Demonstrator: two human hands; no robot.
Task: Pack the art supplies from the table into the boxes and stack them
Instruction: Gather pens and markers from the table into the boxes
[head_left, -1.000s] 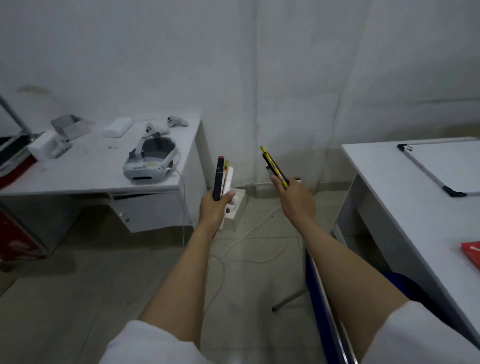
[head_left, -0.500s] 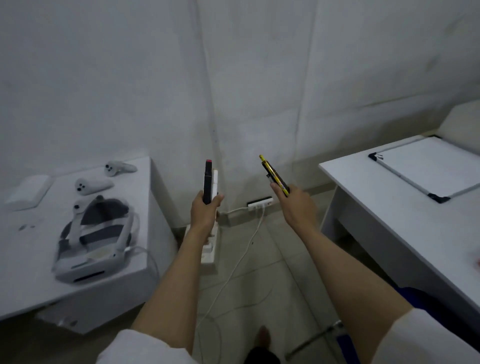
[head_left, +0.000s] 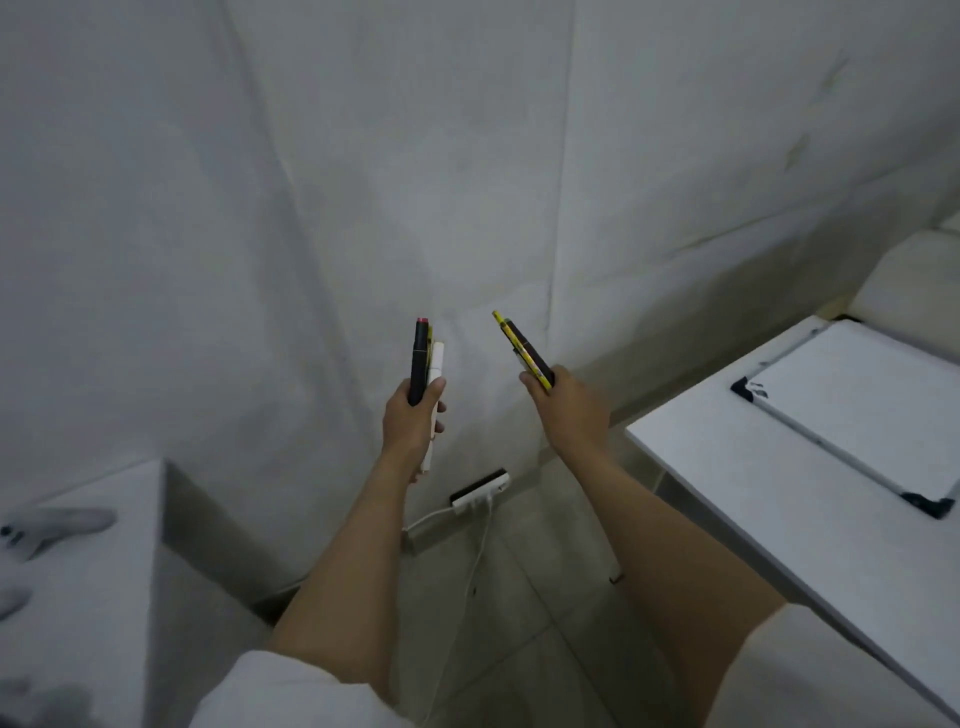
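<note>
The left hand (head_left: 413, 415) has its fingers curled round a loose bundle of black, yellow and white marker pens (head_left: 425, 364); the right hand (head_left: 569, 410) pinches slim yellow-and-black pens (head_left: 522, 349). Both bundles are held mid-air, so one pen could slide out onto the tiled floor (head_left: 524, 613). Right: a white worktop (head_left: 779, 499) carrying a whiteboard (head_left: 862, 410). No boxes in view; beyond, a white wall (head_left: 467, 156).

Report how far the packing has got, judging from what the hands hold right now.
Done: nothing shows as packed; no box is in view. In hand: the left hand grips a bundle of markers, a black one with a red tip foremost; the right hand grips yellow and dark pens. Left: boxing these, stacking, and possibly the whiteboard on the white table.
</note>
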